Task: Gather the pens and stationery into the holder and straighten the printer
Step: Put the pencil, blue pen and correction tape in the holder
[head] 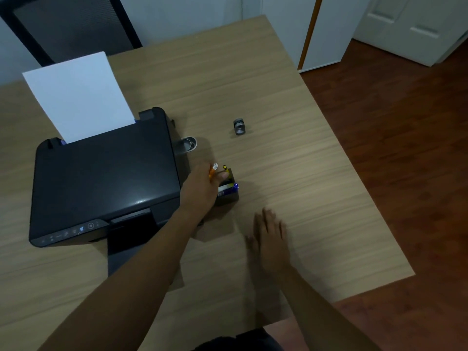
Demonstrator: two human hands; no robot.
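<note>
A dark square holder (229,196) stands on the wooden table (291,153), just right of the black printer (101,178). Inside the holder I see a blue-capped pen (234,186) and a yellow-and-black item (226,168). My left hand (202,188) is over the holder's left side, fingers closed on an orange pen (212,172) with a white tip, held above the holder's opening. My right hand (269,234) rests flat on the table in front of the holder, fingers spread, holding nothing. The printer sits skewed, with a white sheet (76,97) standing in its rear feed.
A roll of clear tape (190,144) lies against the printer's right side. A small grey sharpener-like object (239,126) sits farther back on the table. A black chair (73,26) stands behind the table. The table's right edge drops to a dark wooden floor (405,148).
</note>
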